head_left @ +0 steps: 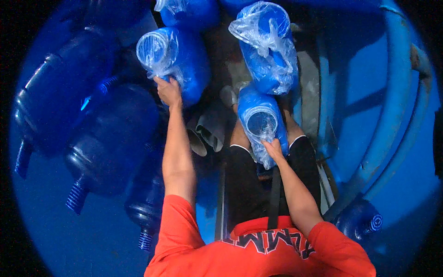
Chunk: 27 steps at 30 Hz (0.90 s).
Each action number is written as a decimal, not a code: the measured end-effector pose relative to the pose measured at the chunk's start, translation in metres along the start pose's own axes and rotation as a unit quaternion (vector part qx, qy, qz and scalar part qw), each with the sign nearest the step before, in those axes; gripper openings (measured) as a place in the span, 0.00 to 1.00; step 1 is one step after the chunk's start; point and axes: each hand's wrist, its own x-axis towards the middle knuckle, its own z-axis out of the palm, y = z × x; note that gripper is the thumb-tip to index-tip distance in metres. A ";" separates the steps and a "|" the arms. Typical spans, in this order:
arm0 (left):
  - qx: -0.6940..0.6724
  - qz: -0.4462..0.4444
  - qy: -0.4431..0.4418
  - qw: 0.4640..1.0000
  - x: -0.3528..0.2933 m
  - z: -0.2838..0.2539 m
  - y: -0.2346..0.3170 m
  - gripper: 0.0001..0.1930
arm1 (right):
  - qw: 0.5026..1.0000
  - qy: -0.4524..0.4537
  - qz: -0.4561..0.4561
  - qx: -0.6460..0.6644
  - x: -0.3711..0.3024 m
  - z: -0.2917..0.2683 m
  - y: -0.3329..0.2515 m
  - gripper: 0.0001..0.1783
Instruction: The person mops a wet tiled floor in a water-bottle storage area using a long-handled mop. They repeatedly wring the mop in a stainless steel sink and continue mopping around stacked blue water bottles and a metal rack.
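My left hand (168, 91) is closed on the gathered clear plastic at the neck of a blue jug (194, 67). A film stretches over that jug's round, wide mouth. Between my knees stands a second plastic-wrapped jug (256, 98), its round opening tilted toward me. My right hand (273, 148) pinches the loose plastic film (264, 159) below that opening. Just beyond it leans a third wrapped jug (260, 62), with crumpled film bunched around its top; neither hand touches it.
Another wrapped blue jug (191, 13) sits at the far edge. Large translucent blue water bottles (110, 138) lie along my left, necks toward me. One more bottle (360, 219) is low on the right, below curved blue metal rails (394, 106). A grey tube-like piece (211, 129) lies left of my legs.
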 end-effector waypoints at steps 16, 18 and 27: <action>-0.003 0.015 0.006 1.000 0.008 0.007 -0.010 0.22 | 0.998 -0.052 0.041 0.009 0.031 0.021 0.085 0.36; -0.039 0.057 0.026 0.997 0.007 0.007 -0.010 0.21 | 0.999 -0.047 -0.012 0.009 0.030 0.013 0.077 0.34; -0.056 0.066 0.027 0.996 0.009 0.007 -0.010 0.22 | 0.999 -0.049 0.000 0.009 0.030 0.011 0.075 0.35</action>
